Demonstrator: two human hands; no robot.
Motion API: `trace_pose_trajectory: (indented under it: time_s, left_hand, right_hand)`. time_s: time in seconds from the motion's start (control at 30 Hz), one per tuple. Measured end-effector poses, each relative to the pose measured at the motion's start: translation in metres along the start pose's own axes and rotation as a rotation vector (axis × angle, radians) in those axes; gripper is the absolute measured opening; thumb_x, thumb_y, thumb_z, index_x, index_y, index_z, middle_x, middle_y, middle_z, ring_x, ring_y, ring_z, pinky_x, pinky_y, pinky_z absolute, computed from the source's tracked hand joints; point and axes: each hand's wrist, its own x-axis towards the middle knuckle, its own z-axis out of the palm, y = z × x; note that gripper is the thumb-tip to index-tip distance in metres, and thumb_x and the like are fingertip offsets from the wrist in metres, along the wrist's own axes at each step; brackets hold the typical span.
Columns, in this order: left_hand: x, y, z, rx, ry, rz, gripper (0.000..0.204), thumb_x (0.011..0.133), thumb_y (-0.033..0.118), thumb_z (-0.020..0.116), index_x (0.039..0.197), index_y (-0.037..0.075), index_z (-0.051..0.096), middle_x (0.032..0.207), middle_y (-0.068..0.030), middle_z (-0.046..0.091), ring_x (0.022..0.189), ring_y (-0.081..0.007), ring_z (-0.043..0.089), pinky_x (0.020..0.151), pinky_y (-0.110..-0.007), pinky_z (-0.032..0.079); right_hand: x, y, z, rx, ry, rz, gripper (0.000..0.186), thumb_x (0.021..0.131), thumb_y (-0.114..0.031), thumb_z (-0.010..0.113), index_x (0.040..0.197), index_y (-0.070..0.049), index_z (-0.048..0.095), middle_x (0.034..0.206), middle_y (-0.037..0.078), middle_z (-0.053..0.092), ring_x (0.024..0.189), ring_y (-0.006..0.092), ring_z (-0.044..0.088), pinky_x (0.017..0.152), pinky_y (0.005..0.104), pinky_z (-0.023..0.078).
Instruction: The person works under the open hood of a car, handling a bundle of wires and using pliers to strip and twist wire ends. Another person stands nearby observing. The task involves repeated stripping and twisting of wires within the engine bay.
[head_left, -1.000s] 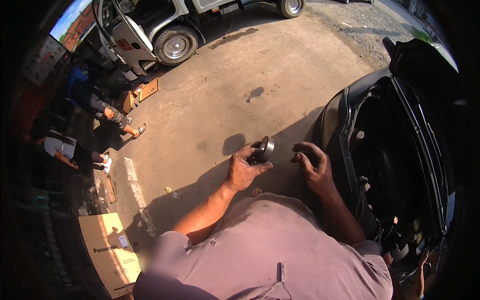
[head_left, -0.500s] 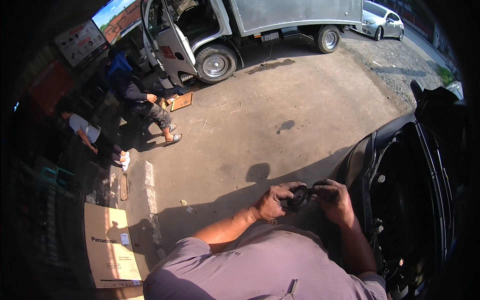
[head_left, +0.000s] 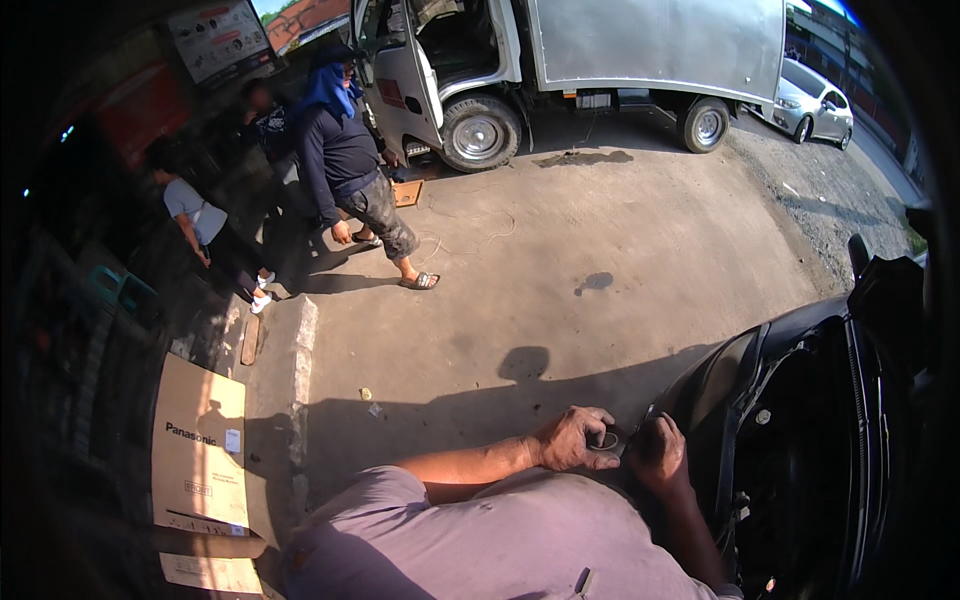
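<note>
In front of my torso, my left hand point(head_left: 577, 438) pinches a small round dark part with a pale ring point(head_left: 609, 440) on it, between thumb and fingers. Close beside it on the right is my right hand point(head_left: 660, 455), its fingers curled. A thin light edge shows at its fingertips, but I cannot make out what it holds. Both hands are darkened with grime. Immediately to the right stands a black car point(head_left: 715, 385) with its engine bay uncovered; my right forearm runs alongside it.
A silver box truck point(head_left: 655, 45) stands ahead with its cab door open, and a silver car point(head_left: 812, 100) behind it. A person in dark clothes point(head_left: 340, 150) and another in a grey shirt point(head_left: 195, 215) are at left. Flattened cardboard point(head_left: 200, 470) lies by the kerb point(head_left: 303, 350).
My hands have lowered slightly, and the round part has turned, now showing its pale ring. The person in dark clothes has straightened and moved away from the truck door. My view has shifted.
</note>
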Motion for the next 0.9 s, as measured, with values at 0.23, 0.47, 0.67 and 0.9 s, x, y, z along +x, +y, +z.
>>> trace_pose_trajectory:
  time_s: [0.23, 0.47, 0.67, 0.9]
  left_hand:
    - [0.005, 0.021, 0.005, 0.029, -0.087, -0.089, 0.048, 0.085, 0.036, 0.088, 0.076, -0.001, 0.058, 0.133, -0.0245, 0.069, 0.114, -0.0335, 0.067, 0.095, -0.044, 0.053]
    - [0.017, 0.034, -0.005, -0.348, -0.119, -0.127, 0.044, 0.087, 0.037, 0.088, 0.087, 0.002, 0.061, 0.129, -0.0178, 0.073, 0.107, -0.0207, 0.064, 0.091, -0.04, 0.053]
    - [0.039, 0.053, -0.015, 0.088, -0.283, -0.388, 0.049, 0.086, 0.032, 0.084, 0.116, 0.0, 0.064, 0.117, -0.0163, 0.071, 0.111, -0.0275, 0.066, 0.102, -0.041, 0.053]
    - [0.061, 0.079, 0.005, 0.137, -0.349, -0.293, 0.114, 0.08, 0.022, 0.081, 0.171, 0.005, 0.015, 0.155, -0.0312, 0.052, 0.144, -0.0403, 0.052, 0.12, -0.043, 0.045]
  right_hand:
    - [-0.034, 0.034, -0.003, -0.058, 0.132, 0.19, 0.011, 0.083, -0.002, 0.067, 0.089, 0.001, 0.059, 0.081, 0.022, 0.057, 0.077, 0.043, 0.062, 0.069, 0.0494, 0.05]
    - [-0.056, 0.034, 0.007, 0.466, 0.203, 0.682, 0.014, 0.101, -0.012, 0.066, 0.099, 0.001, 0.064, 0.087, 0.005, 0.064, 0.079, 0.015, 0.062, 0.065, 0.0377, 0.051]
    - [-0.08, 0.037, -0.035, 1.237, -0.048, 0.872, 0.031, 0.102, -0.02, 0.071, 0.121, 0.004, 0.068, 0.111, 0.008, 0.07, 0.093, 0.0167, 0.067, 0.081, 0.0328, 0.055]
    - [-0.057, 0.034, -0.044, 0.51, -0.228, 0.261, 0.045, 0.105, -0.022, 0.068, 0.144, 0.0, 0.064, 0.149, 0.022, 0.058, 0.14, 0.0365, 0.056, 0.117, 0.0446, 0.046]
